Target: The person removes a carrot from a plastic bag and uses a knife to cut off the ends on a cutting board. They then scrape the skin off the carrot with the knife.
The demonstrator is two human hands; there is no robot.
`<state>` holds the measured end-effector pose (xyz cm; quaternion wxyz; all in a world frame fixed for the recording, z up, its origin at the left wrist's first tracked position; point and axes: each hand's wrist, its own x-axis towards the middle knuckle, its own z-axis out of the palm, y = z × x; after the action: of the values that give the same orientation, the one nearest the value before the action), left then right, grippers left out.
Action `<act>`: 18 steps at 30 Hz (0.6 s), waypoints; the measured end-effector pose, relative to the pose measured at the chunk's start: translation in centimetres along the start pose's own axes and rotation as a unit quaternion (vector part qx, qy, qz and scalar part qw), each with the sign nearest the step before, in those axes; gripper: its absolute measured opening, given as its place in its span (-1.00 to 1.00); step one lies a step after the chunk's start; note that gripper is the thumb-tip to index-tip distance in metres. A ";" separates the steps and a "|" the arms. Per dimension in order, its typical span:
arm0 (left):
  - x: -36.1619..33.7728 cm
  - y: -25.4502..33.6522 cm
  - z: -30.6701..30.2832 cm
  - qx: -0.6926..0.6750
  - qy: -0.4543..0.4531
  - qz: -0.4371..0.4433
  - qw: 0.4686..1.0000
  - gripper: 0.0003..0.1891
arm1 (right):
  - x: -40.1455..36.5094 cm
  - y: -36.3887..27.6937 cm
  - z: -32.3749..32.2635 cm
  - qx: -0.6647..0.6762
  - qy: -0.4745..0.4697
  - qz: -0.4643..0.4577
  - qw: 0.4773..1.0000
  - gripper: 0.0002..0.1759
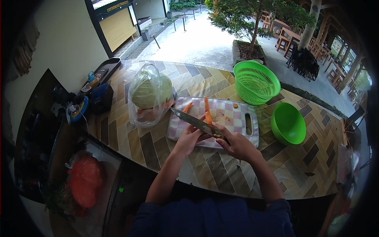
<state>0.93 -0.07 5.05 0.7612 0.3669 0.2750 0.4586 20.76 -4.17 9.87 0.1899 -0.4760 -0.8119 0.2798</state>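
Observation:
My right hand [237, 145] is closed around the handle of a large kitchen knife [196, 121], whose broad blade points up and to the left. Behind the blade, my left hand [188, 139] grips an orange carrot [207, 108]; the knife partly hides its fingers. Both hands are over the near side of a pink-and-white checked cutting board [237, 128]. Another carrot [188, 106] lies at the board's left side. A small carrot end [235, 106] and a few orange scraps [226, 117] rest farther right on the board.
Left of the board stands a clear plastic bag [148, 94] with a cabbage and carrots inside. A green strainer basket [256, 83] and a green bowl [288, 123] are at the right. Below left sits a red plastic bag [85, 179]. The tiled counter [221, 170] has a curved edge.

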 end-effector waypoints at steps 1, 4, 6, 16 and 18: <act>0.0 0.0 -0.1 0.000 -0.003 0.000 1.000 -0.48 | 0.0 0.1 0.0 0.001 -0.002 0.001 1.000 -0.39; 0.1 -0.1 -0.2 0.001 -0.008 0.000 1.000 -0.49 | 0.0 0.2 0.0 0.001 -0.006 0.005 1.000 -0.38; 0.1 -0.2 -0.1 0.003 -0.005 0.000 1.000 -0.49 | -0.1 0.2 0.0 -0.001 -0.006 0.006 1.000 -0.38; -0.2 -0.1 0.2 0.030 -0.005 0.005 1.000 -0.49 | -0.4 0.1 0.1 0.003 -0.011 0.022 1.000 -0.38; -0.2 0.0 0.3 0.041 -0.003 0.005 0.999 -0.49 | -0.4 0.3 0.1 0.004 -0.007 0.020 1.000 -0.38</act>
<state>1.08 -0.35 5.20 0.7442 0.4003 0.2896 0.4495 21.04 -4.42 9.60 0.1803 -0.4889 -0.8026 0.2904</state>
